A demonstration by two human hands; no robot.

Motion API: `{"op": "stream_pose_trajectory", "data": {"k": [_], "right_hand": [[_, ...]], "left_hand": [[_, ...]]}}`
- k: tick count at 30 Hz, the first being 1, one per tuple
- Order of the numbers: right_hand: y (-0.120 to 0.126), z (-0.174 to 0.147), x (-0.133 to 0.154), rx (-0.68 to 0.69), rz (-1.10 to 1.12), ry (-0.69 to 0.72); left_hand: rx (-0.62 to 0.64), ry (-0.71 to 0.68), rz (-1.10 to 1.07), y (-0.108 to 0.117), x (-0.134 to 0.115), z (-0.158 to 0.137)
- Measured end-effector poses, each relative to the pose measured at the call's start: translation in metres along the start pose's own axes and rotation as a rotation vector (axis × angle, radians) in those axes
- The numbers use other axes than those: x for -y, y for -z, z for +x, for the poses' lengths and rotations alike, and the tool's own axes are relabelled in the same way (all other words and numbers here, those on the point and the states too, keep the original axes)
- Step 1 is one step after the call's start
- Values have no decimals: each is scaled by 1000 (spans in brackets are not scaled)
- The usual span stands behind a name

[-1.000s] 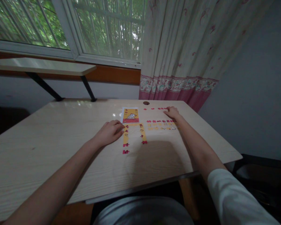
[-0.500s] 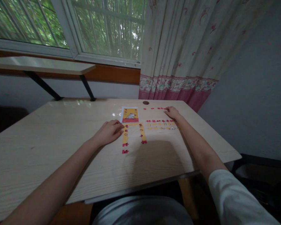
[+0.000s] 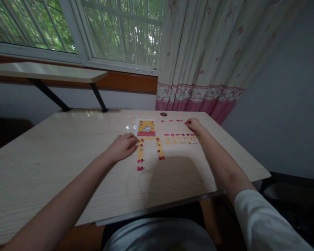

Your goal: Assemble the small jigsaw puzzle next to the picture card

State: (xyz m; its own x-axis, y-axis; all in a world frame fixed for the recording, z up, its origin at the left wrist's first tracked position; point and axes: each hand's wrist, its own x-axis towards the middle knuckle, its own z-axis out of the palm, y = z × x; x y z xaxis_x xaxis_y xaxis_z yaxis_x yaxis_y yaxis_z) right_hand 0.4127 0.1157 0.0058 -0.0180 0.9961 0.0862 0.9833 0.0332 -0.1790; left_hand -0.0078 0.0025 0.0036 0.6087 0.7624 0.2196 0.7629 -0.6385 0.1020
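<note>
In the head view, right of the picture card (image 3: 146, 129), the right hand (image 3: 195, 124) pinches a small red piece (image 3: 185, 123), its long axis too small to tell. The puzzle border (image 3: 140, 154) lies on the card's near side, closer to the left hand (image 3: 123, 147), whose grip I cannot tell. No writing is readable.

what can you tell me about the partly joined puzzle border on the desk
The puzzle border lies flat on the desk, an upside-down U open on its near side, just nearer than the picture card. It looks like thin printed card: yellow top and sides with small red and dark drawings, red at both lower ends. The left grip rests at its upper left edge; whether it presses is unclear.
</note>
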Motion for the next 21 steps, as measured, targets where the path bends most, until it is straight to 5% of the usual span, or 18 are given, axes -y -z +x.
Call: {"op": "stream_pose_trajectory", "data": {"k": [7,15,21], "right_hand": [[-1,1,-3,68,29,-15],[3,-14,4,-11,129,51],[9,-44,36,-99,329,132]], "left_hand": [[-21,-23,6,-2,2,1],[-21,-22,12,-2,2,0],[-25,-18,9,0,2,-1]]}}
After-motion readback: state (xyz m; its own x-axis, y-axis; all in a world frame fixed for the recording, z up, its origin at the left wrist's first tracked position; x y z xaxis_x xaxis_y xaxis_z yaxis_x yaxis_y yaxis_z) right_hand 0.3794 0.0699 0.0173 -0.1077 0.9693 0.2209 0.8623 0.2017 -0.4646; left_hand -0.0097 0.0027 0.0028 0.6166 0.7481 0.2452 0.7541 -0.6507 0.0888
